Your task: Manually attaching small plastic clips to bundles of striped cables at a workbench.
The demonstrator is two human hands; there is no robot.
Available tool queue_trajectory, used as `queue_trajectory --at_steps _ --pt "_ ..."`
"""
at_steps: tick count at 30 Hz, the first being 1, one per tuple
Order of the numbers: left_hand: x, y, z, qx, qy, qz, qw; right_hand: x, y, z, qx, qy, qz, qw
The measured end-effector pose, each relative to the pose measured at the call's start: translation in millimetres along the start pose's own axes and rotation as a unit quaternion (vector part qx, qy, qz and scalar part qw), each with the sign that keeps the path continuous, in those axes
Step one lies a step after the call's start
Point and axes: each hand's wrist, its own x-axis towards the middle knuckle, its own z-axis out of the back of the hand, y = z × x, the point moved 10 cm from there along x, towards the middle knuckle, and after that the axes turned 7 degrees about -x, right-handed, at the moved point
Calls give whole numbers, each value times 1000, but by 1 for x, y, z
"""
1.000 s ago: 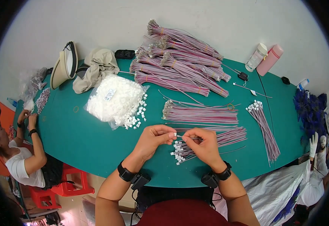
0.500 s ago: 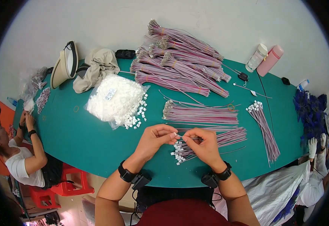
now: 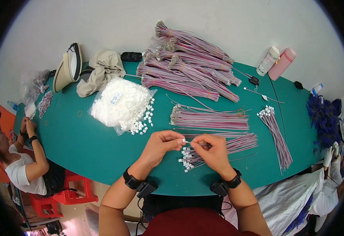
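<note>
Between thumb and finger, my left hand (image 3: pixel 165 144) pinches a small white connector housing (image 3: pixel 184 141). Just to its right, my right hand (image 3: pixel 211 150) grips a thin wire (image 3: pixel 190 142) whose end meets the housing; how deep it sits inside is too small to tell. Beneath and beside my hands lie wires with white connectors (image 3: pixel 187 159) on their left ends. Farther back is a row of pinkish-grey wires (image 3: pixel 211 118) with bare terminals at the left. A clear bag of white housings (image 3: pixel 120 103) has spilled several loose housings (image 3: pixel 143 125) beside it.
Banded wire bundles (image 3: pixel 187 65) are heaped against the wall. A finished-looking wire bundle (image 3: pixel 276 137) lies at right. Bottles (image 3: pixel 283 63), a sun visor (image 3: pixel 67 67) and a cloth hat (image 3: pixel 101 70) stand behind. A co-worker (image 3: pixel 22 161) sits left; another person's gloved hands (image 3: pixel 331 153) show right.
The white housing shows more plainly between my hands, which have barely shifted. At the far right, the other person's gloved hands have moved slightly.
</note>
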Motion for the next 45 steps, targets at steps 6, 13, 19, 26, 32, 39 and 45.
queue_trajectory --at_steps 6,13,19,26,32,39,45 --pt "0 -7 -3 52 20 -39 998 0 3 2 -25 -4 13 1000" --pt "-2 -9 -6 73 19 -41 996 0 6 3 -29 -1 26 999" --pt "-2 -9 -7 69 24 -44 996 0 7 3 -34 3 32 999" --pt "-2 -11 -5 78 15 -50 996 0 9 1 -44 14 31 998" --pt "-3 -11 -7 79 19 -47 996 0 7 2 -40 10 28 999" --pt "-4 -13 -7 105 9 -49 993 -1 5 -1 -34 22 21 999" --pt "-5 -13 -10 122 21 -51 991 0 5 0 -44 24 28 998"
